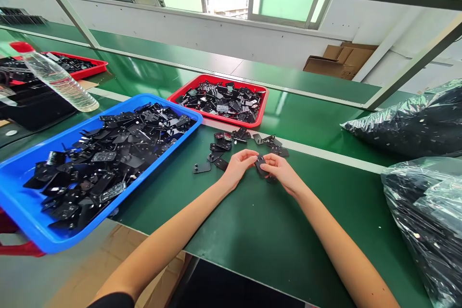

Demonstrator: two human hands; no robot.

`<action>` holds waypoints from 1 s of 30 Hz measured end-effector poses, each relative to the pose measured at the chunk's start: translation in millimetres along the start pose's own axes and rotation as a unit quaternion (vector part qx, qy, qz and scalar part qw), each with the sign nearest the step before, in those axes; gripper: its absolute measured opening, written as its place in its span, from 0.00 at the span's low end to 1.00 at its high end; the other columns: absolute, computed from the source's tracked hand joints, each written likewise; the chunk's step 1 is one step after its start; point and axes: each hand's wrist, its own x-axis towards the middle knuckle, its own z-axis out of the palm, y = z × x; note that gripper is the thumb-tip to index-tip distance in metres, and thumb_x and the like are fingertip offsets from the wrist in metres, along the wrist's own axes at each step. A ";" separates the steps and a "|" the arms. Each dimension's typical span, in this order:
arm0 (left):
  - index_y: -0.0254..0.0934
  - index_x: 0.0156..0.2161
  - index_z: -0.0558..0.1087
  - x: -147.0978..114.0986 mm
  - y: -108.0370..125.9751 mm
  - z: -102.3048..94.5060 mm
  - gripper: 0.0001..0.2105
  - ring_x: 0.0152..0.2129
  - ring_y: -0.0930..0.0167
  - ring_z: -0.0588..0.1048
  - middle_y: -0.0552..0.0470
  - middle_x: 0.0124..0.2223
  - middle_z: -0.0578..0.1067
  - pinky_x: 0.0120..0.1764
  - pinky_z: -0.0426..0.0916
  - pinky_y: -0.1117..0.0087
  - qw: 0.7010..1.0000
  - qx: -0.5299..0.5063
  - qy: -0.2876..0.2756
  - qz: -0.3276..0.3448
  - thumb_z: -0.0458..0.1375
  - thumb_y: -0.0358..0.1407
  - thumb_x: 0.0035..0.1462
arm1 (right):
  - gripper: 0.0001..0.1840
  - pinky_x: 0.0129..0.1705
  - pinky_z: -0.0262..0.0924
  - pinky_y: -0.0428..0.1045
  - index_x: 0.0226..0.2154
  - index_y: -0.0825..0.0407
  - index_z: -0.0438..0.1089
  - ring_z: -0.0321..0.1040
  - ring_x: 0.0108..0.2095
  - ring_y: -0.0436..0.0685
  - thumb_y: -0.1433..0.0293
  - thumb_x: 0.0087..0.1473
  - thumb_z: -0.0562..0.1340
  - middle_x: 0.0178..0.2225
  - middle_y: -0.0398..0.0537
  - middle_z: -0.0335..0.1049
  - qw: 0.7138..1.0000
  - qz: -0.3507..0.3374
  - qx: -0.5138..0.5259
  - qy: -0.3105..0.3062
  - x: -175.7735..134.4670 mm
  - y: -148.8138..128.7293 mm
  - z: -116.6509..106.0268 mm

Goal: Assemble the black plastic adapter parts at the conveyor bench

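A small flat black plate [260, 167] with small holes or studs near its top is held just above the green table. My right hand [282, 171] grips it from the right between thumb and fingers. At its upper left corner, the pinched thumb and fingertips of my left hand [237, 166] meet it; whether they hold a small part there as well is too small to tell. Loose black plates lie just beyond my hands, among them one with two studs [202, 168] on the left and a little group [272, 141] behind my right hand.
A blue tray [164, 158] heaped with black plates stands at left, overhanging the table's front edge. Behind it are a red tray [265, 106] of similar pieces and a leaning water bottle [59, 79]. Plastic bags [426, 202] bulge at right. A shelf frame [407, 65] rises behind.
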 end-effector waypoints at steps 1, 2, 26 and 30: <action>0.33 0.32 0.73 0.4 -0.3 -0.5 0.09 0.28 0.75 0.70 0.53 0.31 0.74 0.37 0.64 0.71 1.000 0.016 0.004 0.005 0.63 0.35 0.44 | 0.14 0.28 0.56 0.45 0.32 0.53 0.66 0.62 0.26 0.48 0.65 0.39 0.65 0.26 0.41 0.67 1.000 0.000 0.003 0.000 0.3 1.4 0.7; 0.33 0.32 0.73 0.9 -0.6 -1.0 0.09 0.28 0.75 0.70 0.53 0.30 0.74 0.36 0.64 0.72 0.999 0.033 0.006 0.012 0.63 0.35 0.44 | 0.14 0.27 0.56 0.45 0.31 0.53 0.66 0.62 0.26 0.48 0.65 0.39 0.65 0.25 0.40 0.67 1.000 0.000 0.006 0.000 0.6 2.9 1.3; 0.32 0.35 0.73 0.3 -0.4 -1.8 0.14 0.26 0.76 0.69 0.51 0.31 0.72 0.37 0.65 0.71 0.996 -0.035 -0.046 -0.070 0.63 0.40 0.45 | 0.17 0.27 0.55 0.45 0.31 0.53 0.67 0.62 0.25 0.48 0.62 0.37 0.67 0.24 0.41 0.69 0.998 -0.003 0.053 0.027 -0.3 7.6 7.4; 0.32 0.36 0.73 -0.8 1.4 -1.2 0.14 0.27 0.76 0.69 0.51 0.31 0.73 0.37 0.65 0.70 0.996 -0.023 -0.047 -0.075 0.63 0.40 0.45 | 0.18 0.28 0.55 0.46 0.31 0.53 0.67 0.62 0.25 0.49 0.62 0.37 0.68 0.25 0.41 0.69 0.998 0.005 0.067 0.017 -0.8 7.5 5.5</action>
